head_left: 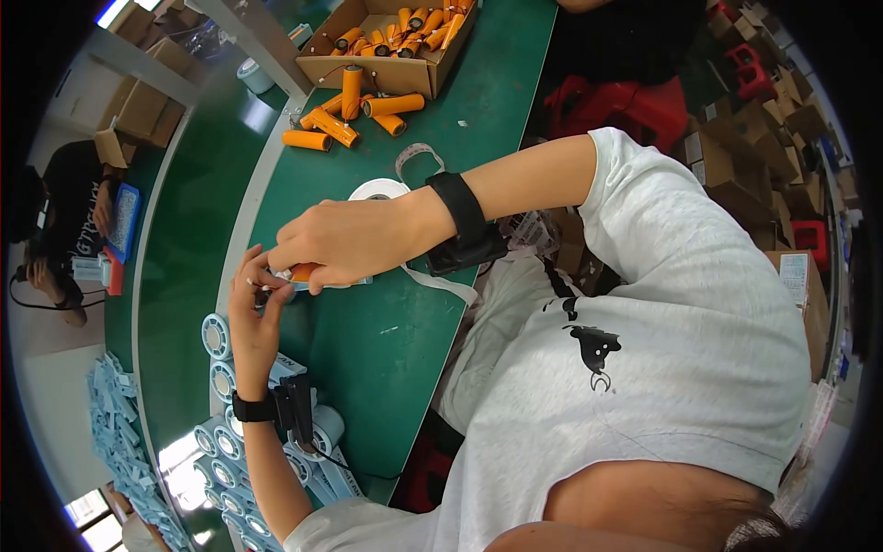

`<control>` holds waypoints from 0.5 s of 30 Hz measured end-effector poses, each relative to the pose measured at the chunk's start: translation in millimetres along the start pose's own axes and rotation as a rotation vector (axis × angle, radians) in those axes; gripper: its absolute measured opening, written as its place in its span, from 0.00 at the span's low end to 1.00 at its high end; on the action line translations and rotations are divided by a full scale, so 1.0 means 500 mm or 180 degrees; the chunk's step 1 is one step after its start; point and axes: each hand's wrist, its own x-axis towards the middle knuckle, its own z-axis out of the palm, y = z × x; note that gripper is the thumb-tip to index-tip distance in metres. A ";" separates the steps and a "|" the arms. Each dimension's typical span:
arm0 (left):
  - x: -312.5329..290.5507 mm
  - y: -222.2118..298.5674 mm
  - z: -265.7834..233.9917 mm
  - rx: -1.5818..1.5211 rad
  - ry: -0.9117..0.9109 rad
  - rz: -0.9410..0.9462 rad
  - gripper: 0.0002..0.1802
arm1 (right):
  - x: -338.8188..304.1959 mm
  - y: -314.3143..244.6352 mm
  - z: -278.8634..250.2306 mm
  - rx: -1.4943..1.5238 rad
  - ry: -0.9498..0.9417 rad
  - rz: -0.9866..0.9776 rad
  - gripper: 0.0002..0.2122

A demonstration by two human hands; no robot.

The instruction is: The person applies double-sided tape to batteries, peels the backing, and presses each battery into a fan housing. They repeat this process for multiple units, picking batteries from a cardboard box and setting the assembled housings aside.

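Note:
Over the green table, my left hand [256, 308] and my right hand [345, 241] meet. My right hand is closed over an orange cylinder [301, 272], which looks like a wrapped battery; most of it is hidden under the fingers. Thumb and fingers of my left hand pinch together at its left end, on a small part I cannot make out. A light-blue edge shows beneath my right hand. Just behind that hand lies a white roll of tape [379, 189], its loose strip curling out past my wrist.
Several orange batteries [338, 127] lie beyond my hands, before a cardboard box [391, 72] of more. Light-blue round-faced cylinders [218, 338] stand in rows by my left forearm. Across the green line [189, 239], a person holds a blue tray [124, 221]. A red stool [621, 110] stands at the right.

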 end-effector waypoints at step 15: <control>0.008 -0.001 0.014 0.0981 -0.0205 0.0342 0.16 | -0.003 -0.008 -0.003 -0.0645 0.0141 -0.0131 0.09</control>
